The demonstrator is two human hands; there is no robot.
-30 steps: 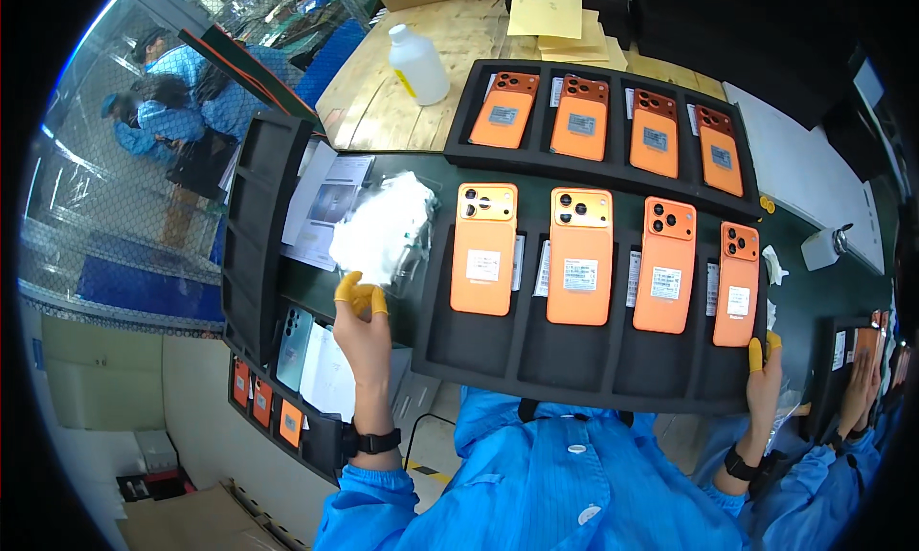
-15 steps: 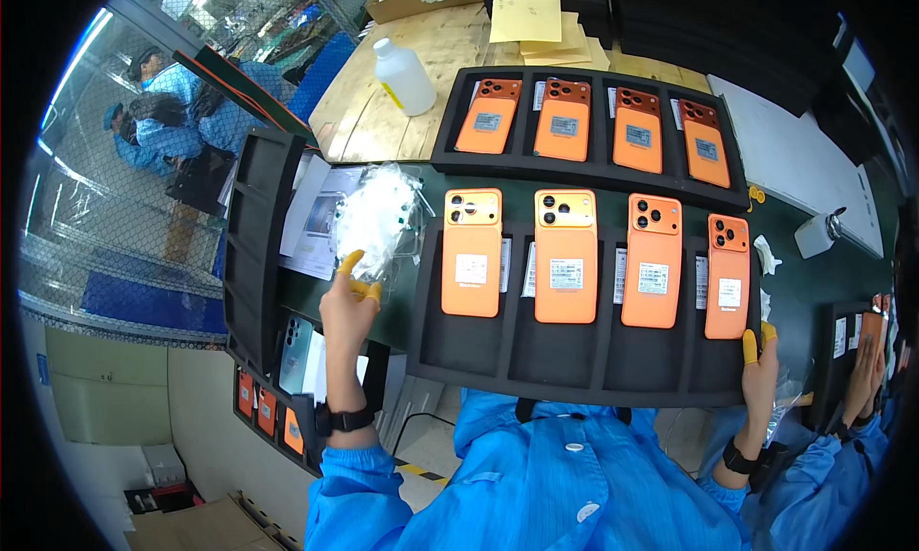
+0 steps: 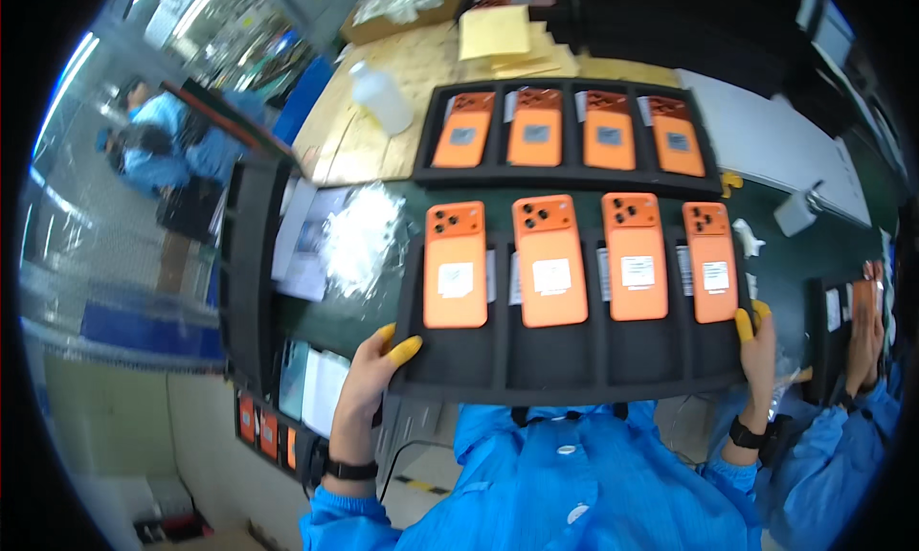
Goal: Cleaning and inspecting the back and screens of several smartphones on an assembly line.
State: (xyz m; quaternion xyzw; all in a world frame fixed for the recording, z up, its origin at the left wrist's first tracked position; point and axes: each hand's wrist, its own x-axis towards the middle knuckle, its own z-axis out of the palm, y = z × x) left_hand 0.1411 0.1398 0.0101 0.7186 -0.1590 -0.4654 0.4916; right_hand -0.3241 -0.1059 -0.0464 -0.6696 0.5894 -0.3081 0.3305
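Note:
A black foam tray (image 3: pixel 550 361) lies in front of me, its near edge over my lap. Several orange phones lie across its compartments, backs up; the leftmost phone (image 3: pixel 455 312) has a white label like the others. At the tray's left edge, my left hand (image 3: pixel 369 379) grips with yellow finger cots on thumb and finger, the thumb on top. My right hand (image 3: pixel 756 359), also in yellow finger cots, holds the tray's right edge. Fingers beneath the tray are hidden.
Behind it stands a second black tray (image 3: pixel 565 176) of orange phones. Clear plastic bags (image 3: pixel 364 240) and papers lie left, beside an upright black tray (image 3: pixel 251 273). A white bottle (image 3: pixel 381 99) stands farther back. A co-worker's hand (image 3: pixel 866 350) is at far right.
My left hand has come down from beside the plastic bags and taken hold of the tray's left edge. The tray has shifted slightly left in view. My right hand keeps its hold.

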